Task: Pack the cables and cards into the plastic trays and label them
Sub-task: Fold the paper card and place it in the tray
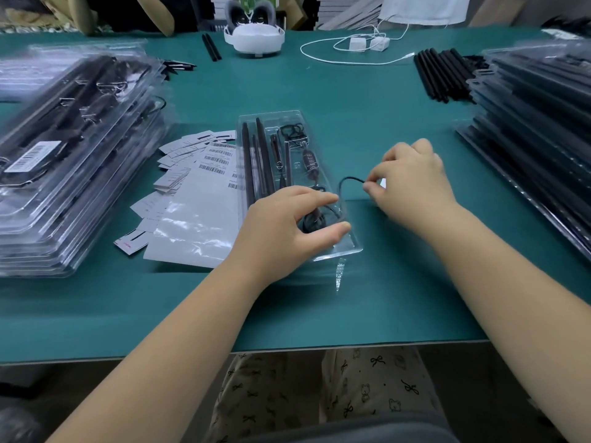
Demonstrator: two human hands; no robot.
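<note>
Stacks of filled clear trays hemmed in the green table on the left and right, leaving a central lane. A spread of barcode cards crowded the open tray's left side, while bare mat lay open along the near edge. Farther back, black rods and a white cable cluttered the approach.

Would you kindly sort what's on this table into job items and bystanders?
Job: clear tray, black cable pinched by right hand, left hand, barcode labels, packed trays.
Lying about: white headset, white charger cable.
</note>
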